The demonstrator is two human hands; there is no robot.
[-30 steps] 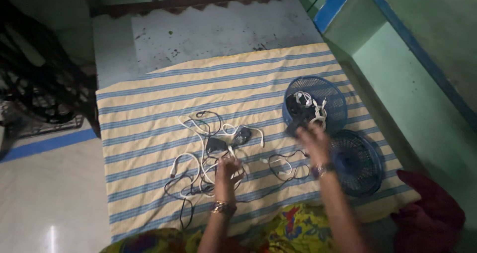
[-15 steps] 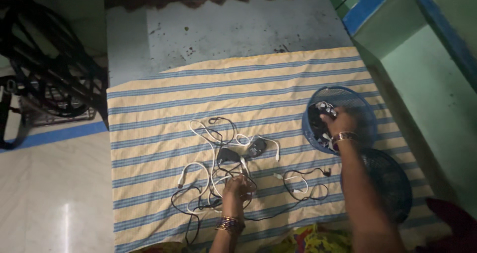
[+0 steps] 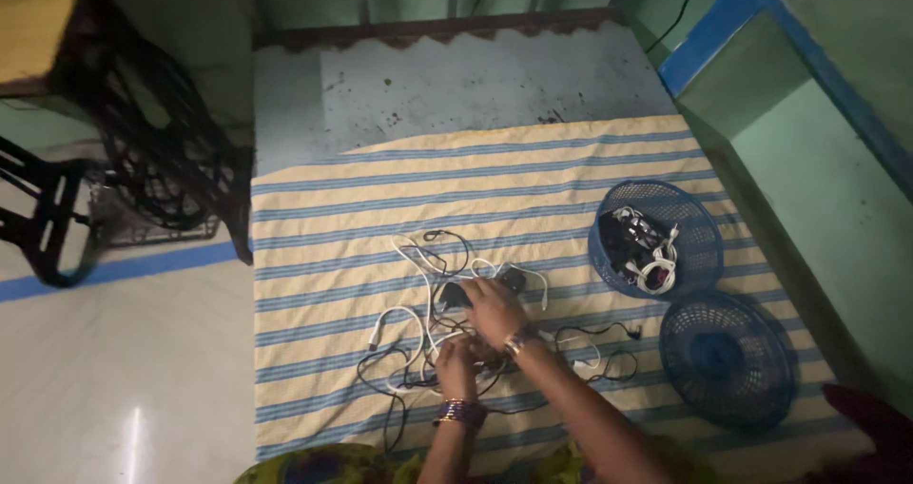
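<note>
— Right hand [image 3: 493, 310] has come back from the basket at the right of the frame to the cable tangle [image 3: 447, 322] in the lower middle, and the view has tipped a little.

— What is it doing there?

— It lies over the dark and white cords, fingers spread and pressing down; whether it pinches one, I cannot tell. The left hand [image 3: 456, 365], just below it, is curled closed around a cord in the tangle.

— And where do sorted cables stand?

— A few coiled ones, black and white, sit in the blue basket [image 3: 699, 242] at centre right. A second blue basket [image 3: 728, 360] below it looks empty. One thin black cord [image 3: 609, 337] lies loose between pile and baskets on the striped cloth [image 3: 333, 208].

— So how far along?

— Early, I'd judge: most cords are still knotted together on the cloth.
</note>
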